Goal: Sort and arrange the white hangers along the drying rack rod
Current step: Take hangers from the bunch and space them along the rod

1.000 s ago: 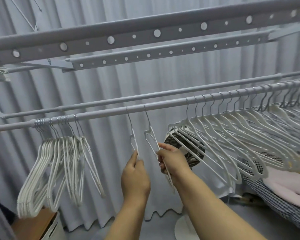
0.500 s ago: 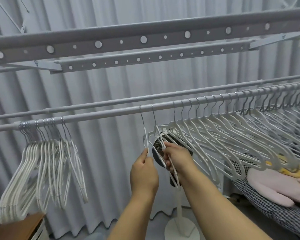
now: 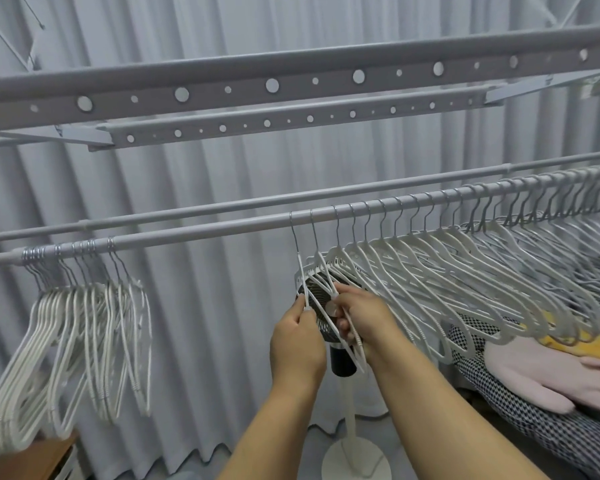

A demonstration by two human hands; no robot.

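A grey drying rack rod (image 3: 201, 233) runs left to right at chest height. A tight bunch of white hangers (image 3: 84, 334) hangs at its left end. A long, evenly spaced row of white hangers (image 3: 465, 268) fills the right half. My left hand (image 3: 297, 337) pinches the leftmost hanger of that row (image 3: 300, 271) by its lower part. Just right of it, my right hand (image 3: 364, 317) grips the second hanger (image 3: 321, 268). The two hooks sit close together on the rod.
A second rod (image 3: 222, 207) runs behind, with perforated grey rack bars (image 3: 222, 88) overhead. A standing fan (image 3: 343, 362) is behind my hands. Checked and pink bedding (image 3: 541, 386) lies at right, a wooden box (image 3: 25, 459) at bottom left, pleated curtains behind.
Both hands have slid their two hangers rightwards along the rod, closing the gap to the spaced row. The two hooks now sit nearer each other.
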